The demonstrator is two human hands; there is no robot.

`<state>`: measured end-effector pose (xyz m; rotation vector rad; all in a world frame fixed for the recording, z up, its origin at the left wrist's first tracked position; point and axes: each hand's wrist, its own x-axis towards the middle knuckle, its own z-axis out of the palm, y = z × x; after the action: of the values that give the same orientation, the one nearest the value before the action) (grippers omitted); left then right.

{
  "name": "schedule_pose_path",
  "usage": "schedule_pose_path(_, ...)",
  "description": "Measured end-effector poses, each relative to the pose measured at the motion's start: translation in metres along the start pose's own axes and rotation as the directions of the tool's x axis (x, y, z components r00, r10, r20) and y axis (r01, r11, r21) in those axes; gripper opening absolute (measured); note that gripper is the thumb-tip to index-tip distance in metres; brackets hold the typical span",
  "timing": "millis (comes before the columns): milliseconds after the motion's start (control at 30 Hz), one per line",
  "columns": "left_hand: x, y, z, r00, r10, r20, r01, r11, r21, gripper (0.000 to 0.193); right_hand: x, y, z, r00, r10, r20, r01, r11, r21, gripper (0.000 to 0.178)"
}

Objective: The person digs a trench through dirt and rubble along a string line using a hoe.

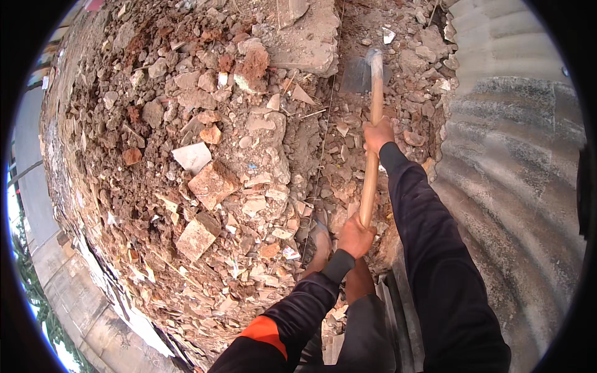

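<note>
"What hems in the right hand [379,135]?"
"The corrugated sheet [516,143] on its right; a thin line [321,149] and the rubble heap [140,161] on its left."
"And ahead?"
"The hoe blade [356,76], with a broken slab [305,46] just left."
"Any room?"
"Between slab and sheet, above loose stones [414,138]."

There are two hands [379,133], one hoe [371,171] toward two o'clock and, partly hidden, seemingly two legs [359,283] toward five.
</note>
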<state>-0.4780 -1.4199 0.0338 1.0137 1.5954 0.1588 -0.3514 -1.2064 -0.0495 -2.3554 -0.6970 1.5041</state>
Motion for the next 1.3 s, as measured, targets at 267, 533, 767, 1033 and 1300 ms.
schedule_pose_path(267,-0.055,0.007,-0.027,0.988,-0.141,0.069,0.132,0.983,0.13,0.041,-0.024,0.044,-0.001,0.997,0.036,0.071,-0.036,0.999,-0.002,0.058)
schedule_pose_path(533,-0.069,-0.049,0.014,0.994,-0.081,0.074,0.079,0.996,0.031,0.038,-0.05,0.087,0.012,0.999,0.046,0.024,-0.047,0.998,0.05,0.058)
schedule_pose_path(767,-0.107,-0.004,0.011,0.985,-0.17,0.024,0.169,0.985,0.016,0.033,-0.053,0.089,0.005,0.991,-0.006,0.133,0.005,1.0,0.014,0.049)
schedule_pose_path(1033,-0.141,0.039,-0.008,0.965,-0.23,0.125,0.222,0.972,0.074,0.036,-0.084,0.102,-0.015,0.979,0.113,0.171,-0.103,0.993,-0.064,0.048)
schedule_pose_path(1300,-0.194,0.167,-0.052,0.918,-0.213,0.334,0.297,0.928,-0.225,0.021,-0.146,0.022,-0.103,0.934,0.128,0.334,-0.176,0.977,0.119,0.056)
